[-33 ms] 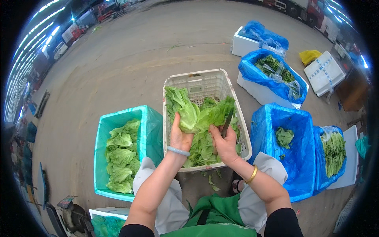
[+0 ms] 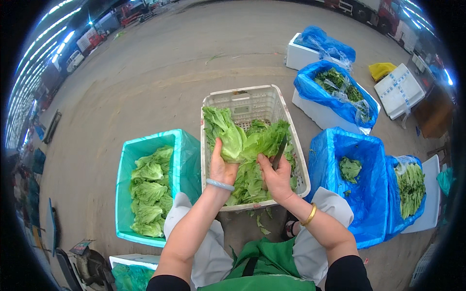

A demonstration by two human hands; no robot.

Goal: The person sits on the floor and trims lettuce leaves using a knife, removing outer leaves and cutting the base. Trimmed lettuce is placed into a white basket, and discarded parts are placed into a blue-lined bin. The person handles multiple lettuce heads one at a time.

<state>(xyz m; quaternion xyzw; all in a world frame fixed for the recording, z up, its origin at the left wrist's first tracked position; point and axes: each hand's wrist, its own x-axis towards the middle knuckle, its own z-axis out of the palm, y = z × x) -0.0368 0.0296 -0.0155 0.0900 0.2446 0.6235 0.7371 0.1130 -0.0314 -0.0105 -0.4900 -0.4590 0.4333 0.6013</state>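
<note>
Head view: over white crate (image 2: pixel 252 99).
Left hand (image 2: pixel 221 167): grasping lettuce (image 2: pixel 242 138).
Right hand (image 2: pixel 276 177): clenched on knife (image 2: pixel 279 153), touching lettuce.

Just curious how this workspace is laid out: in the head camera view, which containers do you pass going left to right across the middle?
Teal-lined box of lettuce → white plastic crate → blue-lined box → white box of greens.

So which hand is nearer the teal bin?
Left. The left hand is over the white crate holding lettuce, just right of the teal bin; the right hand is farther right, holding a knife.
</note>
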